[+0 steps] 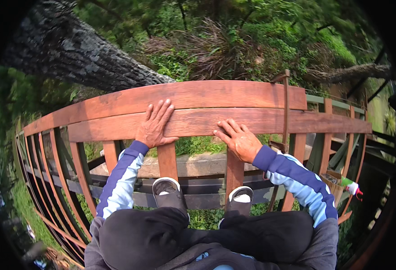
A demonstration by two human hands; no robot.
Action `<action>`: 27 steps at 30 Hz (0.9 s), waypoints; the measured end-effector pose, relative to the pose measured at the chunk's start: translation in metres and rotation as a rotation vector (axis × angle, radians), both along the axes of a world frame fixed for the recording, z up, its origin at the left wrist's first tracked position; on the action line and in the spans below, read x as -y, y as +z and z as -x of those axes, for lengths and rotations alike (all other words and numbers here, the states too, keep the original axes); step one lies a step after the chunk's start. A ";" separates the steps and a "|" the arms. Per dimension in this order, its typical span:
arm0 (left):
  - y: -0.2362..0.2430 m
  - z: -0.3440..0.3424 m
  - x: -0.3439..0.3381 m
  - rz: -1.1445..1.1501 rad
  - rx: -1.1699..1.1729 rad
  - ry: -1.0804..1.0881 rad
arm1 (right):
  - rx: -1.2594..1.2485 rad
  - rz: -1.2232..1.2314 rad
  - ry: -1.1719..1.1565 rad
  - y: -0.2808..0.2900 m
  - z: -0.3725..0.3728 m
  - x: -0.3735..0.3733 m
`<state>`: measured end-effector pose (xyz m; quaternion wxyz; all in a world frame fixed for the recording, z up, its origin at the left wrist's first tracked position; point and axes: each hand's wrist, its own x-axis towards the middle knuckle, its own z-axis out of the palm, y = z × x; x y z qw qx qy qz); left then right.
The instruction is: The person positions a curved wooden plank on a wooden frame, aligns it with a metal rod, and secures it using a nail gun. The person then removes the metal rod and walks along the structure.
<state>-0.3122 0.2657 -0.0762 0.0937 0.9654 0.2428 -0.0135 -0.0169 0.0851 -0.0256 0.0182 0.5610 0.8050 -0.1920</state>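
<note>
Both hands are lying flat and open on the rail (198,119), nothing gripped. The left hand (154,127) is spreading its fingers up across the seam between the two top boards, palm down. The right hand (238,140) is resting on the lower board, fingers apart and pointing left. The rail is running straight across in front, reddish-brown planks, smooth with visible grain, on square wooden posts (167,159). It's all outdoors: a rough-barked trunk (76,49) is leaning behind, with green brush around and grey shoes (168,191) poking under the rail.
</note>
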 end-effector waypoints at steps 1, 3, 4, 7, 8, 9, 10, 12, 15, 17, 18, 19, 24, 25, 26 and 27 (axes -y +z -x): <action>-0.002 0.003 0.001 -0.029 0.020 -0.015 | -0.022 -0.011 0.028 0.004 -0.002 -0.002; -0.007 0.008 0.002 -0.001 0.132 -0.005 | -0.040 -0.006 0.086 0.011 -0.003 -0.008; -0.010 0.008 0.003 -0.021 0.118 0.004 | -0.061 0.046 0.090 0.013 -0.004 -0.011; -0.021 0.008 0.004 -0.021 0.160 0.015 | -0.041 0.169 0.039 0.014 -0.005 -0.022; -0.024 0.008 0.004 -0.036 0.095 0.006 | -0.072 0.162 0.040 0.012 -0.005 -0.028; -0.027 0.007 0.004 -0.077 0.159 0.009 | -0.087 0.108 0.044 0.011 -0.007 -0.033; -0.030 0.006 0.003 -0.058 0.106 0.007 | -0.049 0.092 0.070 0.007 -0.008 -0.040; -0.033 0.006 0.003 -0.070 0.188 0.009 | 0.005 0.084 0.073 0.001 -0.012 -0.051; -0.035 0.008 0.002 -0.075 0.192 0.005 | 0.067 0.087 0.043 -0.009 -0.012 -0.058; -0.034 0.006 0.002 -0.049 0.217 -0.004 | 0.149 0.105 0.014 -0.012 -0.011 -0.057; -0.033 0.008 0.002 -0.058 0.218 -0.014 | 0.152 0.115 0.016 -0.013 -0.011 -0.055; -0.033 0.007 0.002 -0.069 0.192 -0.012 | 0.156 0.088 0.013 -0.014 -0.009 -0.052; -0.027 0.008 0.009 -0.082 0.183 0.043 | 0.135 0.059 0.007 -0.010 -0.007 -0.035; -0.026 0.008 0.011 -0.075 0.152 0.058 | 0.146 0.059 0.006 -0.009 -0.007 -0.031; -0.024 0.008 0.012 -0.100 0.155 0.065 | 0.155 0.102 -0.028 -0.008 -0.006 -0.028; -0.022 0.008 0.012 -0.113 0.161 0.062 | 0.166 0.079 -0.021 -0.008 -0.005 -0.026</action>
